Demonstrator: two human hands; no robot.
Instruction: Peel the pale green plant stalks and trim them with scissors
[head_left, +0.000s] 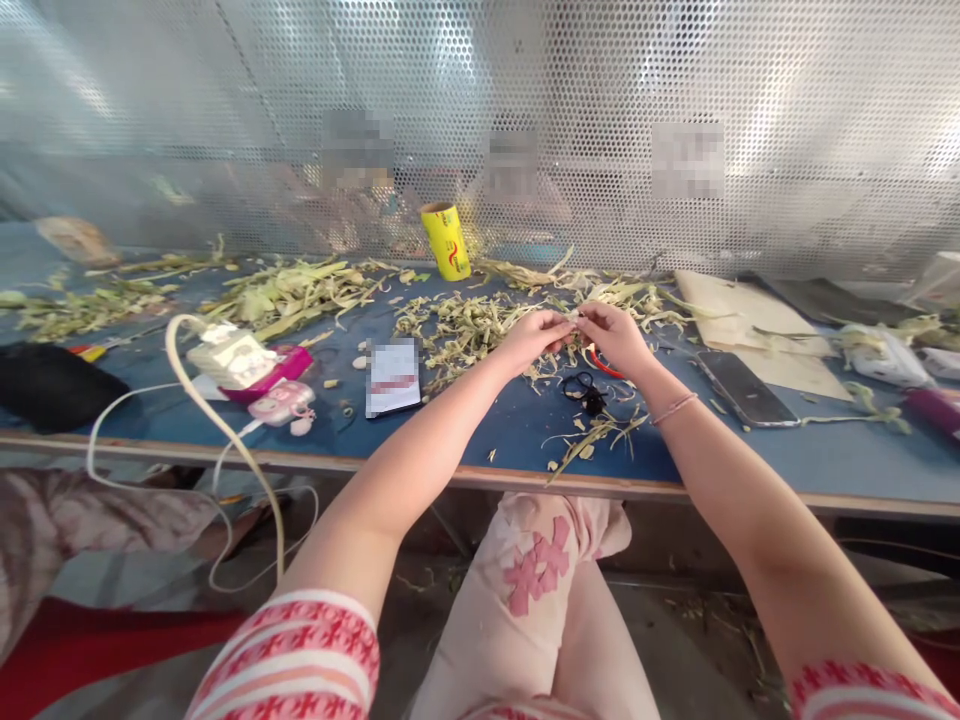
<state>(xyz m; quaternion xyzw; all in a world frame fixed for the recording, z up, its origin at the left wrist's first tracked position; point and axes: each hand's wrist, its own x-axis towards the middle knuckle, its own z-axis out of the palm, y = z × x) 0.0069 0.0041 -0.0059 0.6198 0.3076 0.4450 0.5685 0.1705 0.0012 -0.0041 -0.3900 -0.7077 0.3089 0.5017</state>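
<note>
My left hand (536, 338) and my right hand (613, 338) meet over the far part of the blue table, fingertips pinched close together. Whatever lies between them is too small to make out. Under and behind the fingers spreads a heap of pale green, dry-looking plant strips and short cut pieces (457, 330). A curved red-orange piece (606, 366), partly covered by my right hand, lies just below. Nearer to me is a tangled black cord (589, 393), with a few loose plant strips (592, 445) by the table edge.
A yellow cardboard tube (448, 242) stands at the back near the perforated metal wall (570, 90). Left are a white card (393, 376), chargers with cables (232, 355) and more plant strips (300, 290). A phone (746, 388) and brown paper (750, 310) lie right.
</note>
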